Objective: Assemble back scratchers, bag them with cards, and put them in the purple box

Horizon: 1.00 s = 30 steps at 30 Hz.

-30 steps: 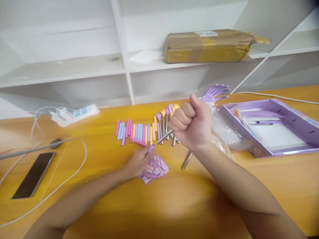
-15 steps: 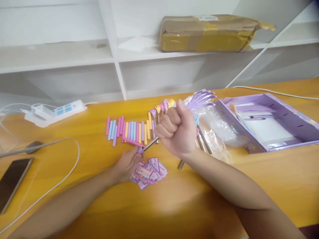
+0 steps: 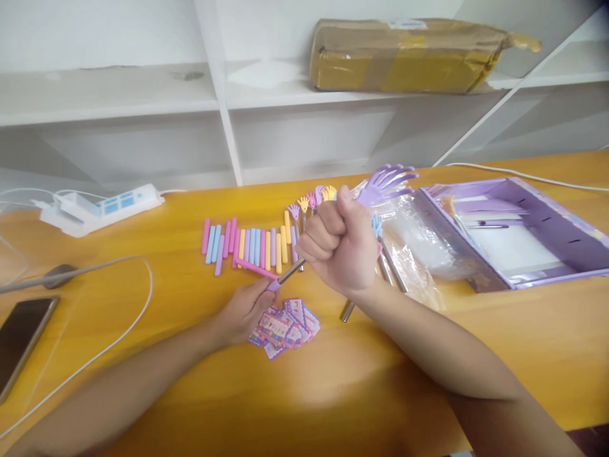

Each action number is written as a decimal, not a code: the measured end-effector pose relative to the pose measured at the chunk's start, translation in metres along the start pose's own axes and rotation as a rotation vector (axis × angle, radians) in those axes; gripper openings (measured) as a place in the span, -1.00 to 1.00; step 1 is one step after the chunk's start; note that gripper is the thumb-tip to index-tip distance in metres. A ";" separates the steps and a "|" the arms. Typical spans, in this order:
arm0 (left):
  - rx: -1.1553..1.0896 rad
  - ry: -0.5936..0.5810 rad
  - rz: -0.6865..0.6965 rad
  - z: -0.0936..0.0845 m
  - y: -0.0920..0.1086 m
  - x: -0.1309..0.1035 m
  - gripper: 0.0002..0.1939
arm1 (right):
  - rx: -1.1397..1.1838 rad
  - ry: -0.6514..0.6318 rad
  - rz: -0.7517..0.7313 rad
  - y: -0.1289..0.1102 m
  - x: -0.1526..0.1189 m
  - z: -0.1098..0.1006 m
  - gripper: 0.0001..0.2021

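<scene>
My right hand (image 3: 340,241) is closed round a metal rod (image 3: 291,271) that slants down to the left. My left hand (image 3: 247,311) pinches a purple piece (image 3: 274,285) at the rod's lower end. A large purple hand-shaped head (image 3: 386,184) shows just beyond my right fist; whether it joins the rod is hidden. Pink, blue, purple and yellow sticks (image 3: 257,247) lie in a row behind my left hand. Small hand-shaped heads on metal rods (image 3: 303,204) lie past my right fist. A pile of printed cards (image 3: 285,327) is beside my left hand.
On the right stands an open purple box (image 3: 495,282), with clear plastic wrapping (image 3: 419,241) beside it. A power strip (image 3: 102,209), cable (image 3: 150,292) and phone (image 3: 23,339) are at left. A taped carton (image 3: 404,60) sits on the shelf.
My left hand and the rod's lower end have shifted slightly to the right. My right hand keeps its closed grip almost in place.
</scene>
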State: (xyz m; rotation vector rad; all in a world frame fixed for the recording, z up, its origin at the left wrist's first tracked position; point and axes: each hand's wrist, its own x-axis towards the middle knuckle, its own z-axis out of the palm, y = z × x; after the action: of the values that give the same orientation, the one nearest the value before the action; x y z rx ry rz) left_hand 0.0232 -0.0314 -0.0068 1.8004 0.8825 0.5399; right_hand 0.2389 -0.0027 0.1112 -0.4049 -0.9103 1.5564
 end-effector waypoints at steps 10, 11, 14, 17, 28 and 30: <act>-0.054 0.031 -0.029 0.002 -0.001 0.001 -0.41 | -0.003 0.030 -0.020 0.005 0.007 -0.004 -0.32; -0.057 0.029 -0.029 0.002 -0.001 0.001 -0.42 | 0.000 0.028 -0.015 0.006 0.007 -0.005 -0.31; -0.057 0.023 -0.028 0.002 -0.001 0.002 -0.43 | 0.013 0.025 0.008 0.010 0.008 -0.008 -0.30; -0.053 0.029 -0.034 0.003 -0.001 0.002 -0.44 | 0.029 0.003 0.005 0.014 0.008 -0.009 -0.30; -0.027 0.020 -0.059 0.003 0.002 0.003 -0.42 | 0.022 0.021 0.049 0.029 0.003 -0.008 -0.28; -0.026 0.019 -0.059 0.003 0.003 0.003 -0.43 | 0.020 0.050 0.054 0.033 0.001 -0.008 -0.29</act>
State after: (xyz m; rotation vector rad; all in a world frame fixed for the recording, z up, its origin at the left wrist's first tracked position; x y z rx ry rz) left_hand 0.0277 -0.0316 -0.0048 1.7433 0.9344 0.5293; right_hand 0.2216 0.0020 0.0819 -0.4560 -0.8506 1.5964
